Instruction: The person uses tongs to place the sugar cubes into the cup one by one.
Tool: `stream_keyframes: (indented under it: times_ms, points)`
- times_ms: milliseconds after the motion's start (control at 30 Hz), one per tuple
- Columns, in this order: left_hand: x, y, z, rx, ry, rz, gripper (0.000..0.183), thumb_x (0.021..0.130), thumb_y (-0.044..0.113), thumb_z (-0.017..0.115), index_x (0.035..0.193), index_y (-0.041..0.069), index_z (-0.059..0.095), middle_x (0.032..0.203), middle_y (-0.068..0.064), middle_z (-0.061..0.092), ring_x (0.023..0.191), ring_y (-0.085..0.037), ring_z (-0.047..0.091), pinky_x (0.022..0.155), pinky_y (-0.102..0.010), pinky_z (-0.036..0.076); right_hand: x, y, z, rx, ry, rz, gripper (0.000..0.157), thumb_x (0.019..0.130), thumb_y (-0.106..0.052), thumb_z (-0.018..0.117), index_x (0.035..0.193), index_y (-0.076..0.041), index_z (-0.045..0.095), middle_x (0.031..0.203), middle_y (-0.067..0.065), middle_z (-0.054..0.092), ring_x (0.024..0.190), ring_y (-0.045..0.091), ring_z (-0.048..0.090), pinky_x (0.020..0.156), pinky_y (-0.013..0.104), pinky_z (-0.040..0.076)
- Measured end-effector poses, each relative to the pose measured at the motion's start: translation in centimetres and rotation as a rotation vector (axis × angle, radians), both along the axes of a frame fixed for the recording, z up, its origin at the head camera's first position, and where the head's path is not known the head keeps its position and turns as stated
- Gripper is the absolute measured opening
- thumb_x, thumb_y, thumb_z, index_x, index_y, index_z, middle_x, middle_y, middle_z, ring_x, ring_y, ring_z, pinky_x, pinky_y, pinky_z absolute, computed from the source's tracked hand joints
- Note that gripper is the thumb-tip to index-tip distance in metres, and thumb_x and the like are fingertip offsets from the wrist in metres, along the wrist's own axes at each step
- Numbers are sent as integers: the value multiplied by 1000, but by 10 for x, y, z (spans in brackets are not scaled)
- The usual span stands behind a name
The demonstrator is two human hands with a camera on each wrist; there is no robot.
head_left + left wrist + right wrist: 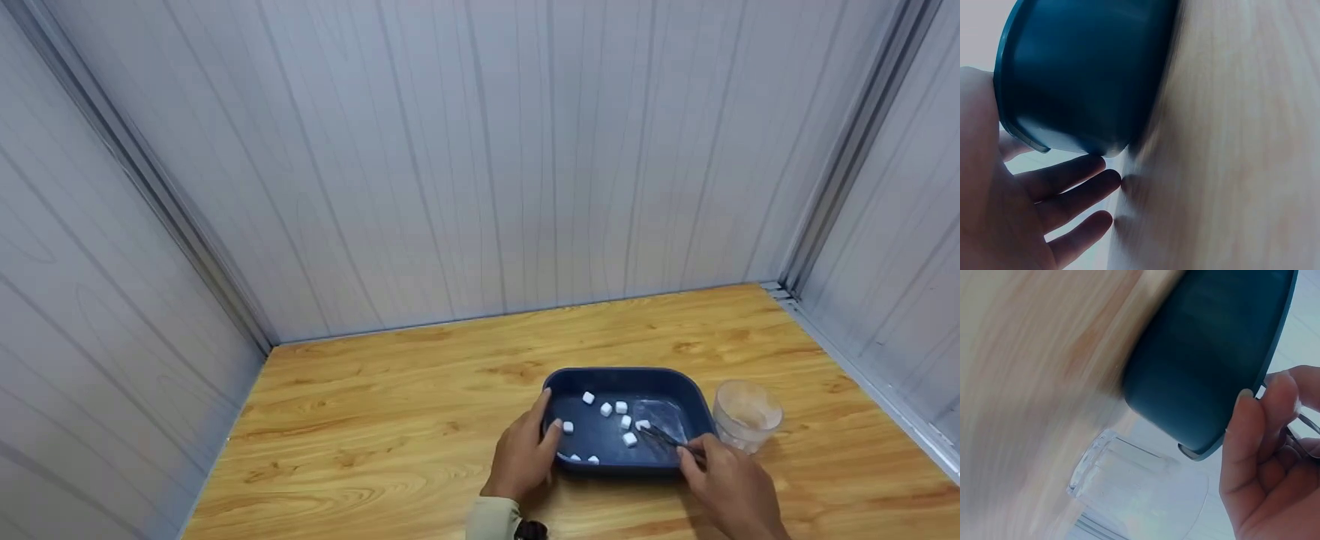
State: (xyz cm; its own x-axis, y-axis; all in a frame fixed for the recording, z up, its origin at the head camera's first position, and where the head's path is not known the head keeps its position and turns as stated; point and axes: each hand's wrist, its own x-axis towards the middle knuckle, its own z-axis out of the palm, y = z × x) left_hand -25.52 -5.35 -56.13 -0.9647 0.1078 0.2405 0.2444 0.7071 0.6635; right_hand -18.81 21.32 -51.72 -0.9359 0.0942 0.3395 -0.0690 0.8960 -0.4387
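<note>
A dark blue, deep tray with rounded corners sits on the table, several small white cubes scattered over its bottom. My left hand grips its left side, thumb over the rim; in the left wrist view the other fingers spread below the tray's outer wall. Over the tray's right front corner, my right hand holds slim metal tweezers, their tips at a white cube. The right wrist view shows the tweezers' metal arms partly hidden by curled fingers.
A clear glass stands just right of the tray, close to my right hand. The wood-grain table extends left. Pale panelled walls enclose the back and both sides.
</note>
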Motion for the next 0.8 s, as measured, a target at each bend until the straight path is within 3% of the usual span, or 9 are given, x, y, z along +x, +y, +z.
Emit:
stream_keyframes:
  times_ms: [233,467,800]
  points:
    - [0,0,-1,0,39,-5,53,95,48,42,143,27,36,131,0,53,117,-16,50,95,-38,41,1,2,4,3,6,-14,14,82,-22,67,83,-8,64,78,7,67,66,23,61,57,43,45]
    - [0,-1,-1,-1,4,0,54,94,51,41,144,30,35,133,2,51,119,-13,47,97,-37,39,4,6,8,-4,3,-30,18,84,-23,65,86,-5,64,79,9,67,71,25,62,59,46,45]
    - [1,0,0,11,-9,0,52,95,40,47,144,30,34,133,2,50,120,-14,47,98,-38,38,5,9,10,-19,52,-43,18,84,-23,64,86,-5,65,80,9,67,75,30,63,62,49,45]
